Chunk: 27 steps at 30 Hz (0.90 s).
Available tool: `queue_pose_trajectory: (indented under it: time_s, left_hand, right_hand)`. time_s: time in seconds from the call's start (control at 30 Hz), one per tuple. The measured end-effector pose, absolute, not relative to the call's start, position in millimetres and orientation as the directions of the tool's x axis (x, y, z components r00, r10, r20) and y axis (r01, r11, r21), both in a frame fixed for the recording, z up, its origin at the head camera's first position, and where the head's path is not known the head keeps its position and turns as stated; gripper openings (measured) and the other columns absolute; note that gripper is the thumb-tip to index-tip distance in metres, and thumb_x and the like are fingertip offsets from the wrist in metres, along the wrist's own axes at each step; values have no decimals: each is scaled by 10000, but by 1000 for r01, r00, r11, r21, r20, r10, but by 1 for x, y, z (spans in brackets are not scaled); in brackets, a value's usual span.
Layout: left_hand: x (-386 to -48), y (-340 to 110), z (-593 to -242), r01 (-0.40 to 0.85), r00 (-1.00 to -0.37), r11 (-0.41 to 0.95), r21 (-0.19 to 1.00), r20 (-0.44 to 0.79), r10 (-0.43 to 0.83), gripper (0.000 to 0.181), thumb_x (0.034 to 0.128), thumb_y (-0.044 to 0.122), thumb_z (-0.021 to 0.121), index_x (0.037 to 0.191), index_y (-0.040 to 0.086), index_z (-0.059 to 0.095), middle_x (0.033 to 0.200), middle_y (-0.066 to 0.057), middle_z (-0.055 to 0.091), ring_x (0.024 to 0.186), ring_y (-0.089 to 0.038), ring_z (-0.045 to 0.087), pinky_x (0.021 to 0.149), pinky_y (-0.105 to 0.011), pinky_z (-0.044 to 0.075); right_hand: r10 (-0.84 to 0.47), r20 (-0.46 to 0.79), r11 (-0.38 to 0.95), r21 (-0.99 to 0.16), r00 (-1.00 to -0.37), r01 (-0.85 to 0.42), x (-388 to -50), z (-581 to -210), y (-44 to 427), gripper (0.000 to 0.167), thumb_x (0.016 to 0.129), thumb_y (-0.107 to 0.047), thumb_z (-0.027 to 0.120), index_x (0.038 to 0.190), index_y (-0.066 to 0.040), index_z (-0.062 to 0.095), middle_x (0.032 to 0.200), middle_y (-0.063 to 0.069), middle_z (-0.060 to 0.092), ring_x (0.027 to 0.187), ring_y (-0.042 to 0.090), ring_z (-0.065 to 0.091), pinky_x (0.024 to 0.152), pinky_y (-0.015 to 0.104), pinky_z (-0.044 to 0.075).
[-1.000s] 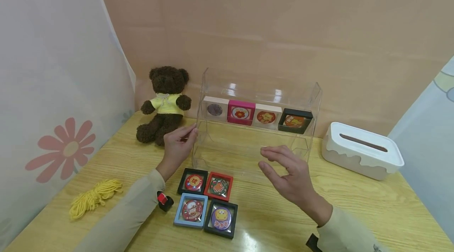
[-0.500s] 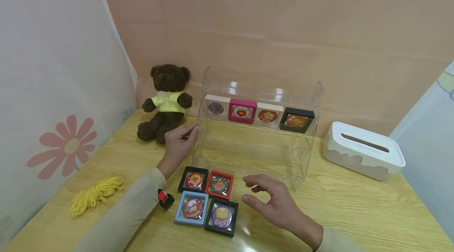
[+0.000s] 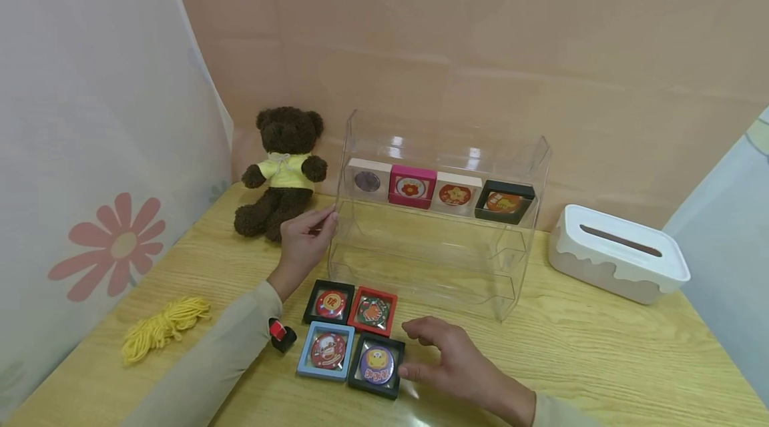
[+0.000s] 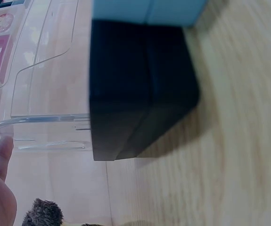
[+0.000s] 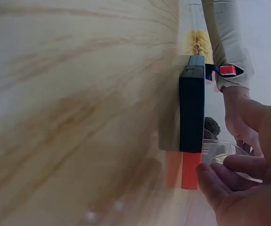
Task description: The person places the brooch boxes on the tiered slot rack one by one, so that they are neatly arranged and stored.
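- Pinching the left side edge of the clear stand (image 3: pixel 420 248), the left hand (image 3: pixel 302 245) has thumb and fingertips together.
- Just right of the black-framed purple badge (image 3: pixel 376 365), the right hand (image 3: pixel 459 367) holds thumb and fingers spread apart — its thumb tip is at the frame's right edge, though I cannot tell whether they touch.
- That badge lies flat on the table (image 3: pixel 601 333), near right in a block of four: blue-framed badge (image 3: pixel 326 351) near left, black-framed red badge (image 3: pixel 329 303) far left, red-framed badge (image 3: pixel 373 311) far right.
- Between the right hand and the blue-framed badge, the purple one is in the way; the left sleeve (image 3: pixel 210 360) crosses between the block and the yellow yarn (image 3: pixel 166 328).
- On the stand, left to right: white-framed grey badge (image 3: pixel 368 180), pink-framed badge (image 3: pixel 412 187), white-framed red badge (image 3: pixel 456 194), black-framed orange badge (image 3: pixel 503 202).
- Left of the stand sits a brown bear (image 3: pixel 284 173) — the left hand partly covers its foot.
- Right of the stand, a white tissue box (image 3: pixel 619 253).
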<state>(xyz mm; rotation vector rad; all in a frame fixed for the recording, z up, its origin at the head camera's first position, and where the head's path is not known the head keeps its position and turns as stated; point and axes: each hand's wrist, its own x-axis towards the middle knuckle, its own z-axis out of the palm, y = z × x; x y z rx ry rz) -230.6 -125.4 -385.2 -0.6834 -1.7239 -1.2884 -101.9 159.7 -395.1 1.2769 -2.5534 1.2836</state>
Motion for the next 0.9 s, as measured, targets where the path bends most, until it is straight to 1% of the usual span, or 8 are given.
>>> queue_pose_trajectory:
  time_s: [0.1, 0.2, 0.27, 0.53, 0.73, 0.9]
  left_hand:
    - [-230, -125, -384, 816, -485, 325, 477, 872, -63, 195, 791, -160, 657, 977, -121, 700, 781, -160, 689, 595, -211, 657, 545, -145, 513]
    - [-230, -125, -384, 814, -487, 328, 479, 871, -64, 190, 797, -154, 655, 977, -120, 701, 783, -160, 688, 604, -200, 658, 552, -147, 515]
    - [-231, -125, -384, 813, -490, 326, 483, 869, -66, 183, 803, -144, 654, 979, -119, 702, 781, -164, 687, 608, -197, 657, 556, -152, 518]
    - [-232, -125, -385, 822, -483, 311, 477, 873, -65, 192, 791, -165, 652, 974, -128, 698, 765, -159, 684, 589, -205, 652, 550, -150, 516]
    - [-229, -123, -381, 827, -464, 327, 457, 884, -61, 201, 749, -236, 638, 936, -175, 679, 734, -198, 668, 557, -241, 636, 538, -119, 493]
    - [-215, -119, -367, 828, -453, 350, 438, 890, -42, 185, 753, -237, 626, 929, -199, 665, 719, -225, 655, 549, -266, 633, 535, -135, 500]
  right_hand:
    - [-681, 255, 373, -686, -686, -625, -100, -395, 159, 545, 847, -330, 725, 1185, 76, 593, 1147, 114, 615, 993, 230, 588, 835, 367, 514]
    - [-696, 188, 426, -668, -693, -610, -99, -396, 157, 591, 833, -396, 721, 1203, 46, 591, 1164, 67, 602, 1059, 201, 563, 903, 377, 479]
    - [-697, 165, 457, -647, -697, -610, -98, -397, 156, 613, 821, -428, 723, 1209, 29, 594, 1164, 47, 595, 1077, 185, 551, 930, 384, 460]
    - [-696, 187, 507, -556, -693, -659, -96, -400, 150, 669, 800, -485, 718, 1204, 34, 597, 1147, 56, 596, 1050, 187, 556, 898, 369, 478]
    - [-687, 161, 540, -539, -709, -646, -96, -400, 148, 701, 791, -513, 714, 1201, 43, 594, 1125, 48, 596, 1023, 165, 545, 871, 352, 488]
    - [-677, 136, 561, -540, -723, -627, -96, -401, 148, 684, 771, -484, 750, 1202, 25, 597, 1101, 20, 600, 993, 132, 539, 850, 331, 493]
